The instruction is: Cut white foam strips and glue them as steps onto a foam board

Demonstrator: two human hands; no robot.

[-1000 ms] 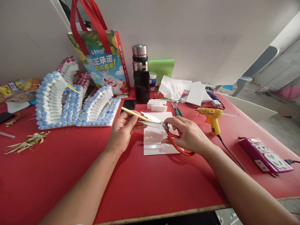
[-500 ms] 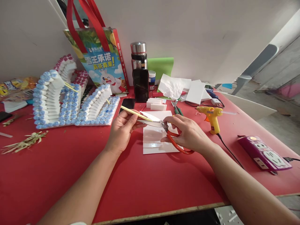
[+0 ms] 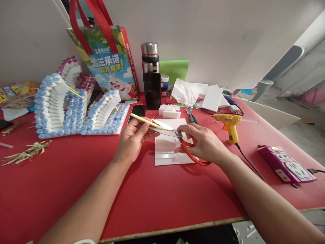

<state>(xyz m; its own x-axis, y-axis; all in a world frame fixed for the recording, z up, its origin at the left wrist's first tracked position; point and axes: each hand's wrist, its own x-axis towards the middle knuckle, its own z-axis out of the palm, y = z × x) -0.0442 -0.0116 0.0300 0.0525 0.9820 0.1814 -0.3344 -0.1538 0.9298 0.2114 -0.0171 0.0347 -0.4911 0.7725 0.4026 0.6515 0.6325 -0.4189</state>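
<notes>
Between thumb and fingers, my left hand (image 3: 133, 139) pinches a thin yellow stick (image 3: 139, 118), which slants down to the right. My right hand (image 3: 203, 140) grips a pair of scissors (image 3: 186, 149) with orange handles. The scissor blades are parted, and the stick's right end lies between them. Below the scissors, white foam board pieces (image 3: 165, 161) lie on the red table, one with a glossy strip. Small white foam blocks (image 3: 171, 114) sit just behind, with a green-handled utility knife (image 3: 192, 117) beside them.
A yellow glue gun (image 3: 231, 127) and a purple power strip (image 3: 286, 166) stand at right. White fan-shaped pieces with blue ends (image 3: 61, 112) fill the left. Behind are a printed bag (image 3: 111, 64), a black phone (image 3: 152, 89) and a steel flask (image 3: 149, 51). Dry strips (image 3: 27, 152) lie left.
The view has shifted slightly. My hands, the stick and the scissors keep nearly the same pose, with the blades perhaps a little closer together around the stick.
</notes>
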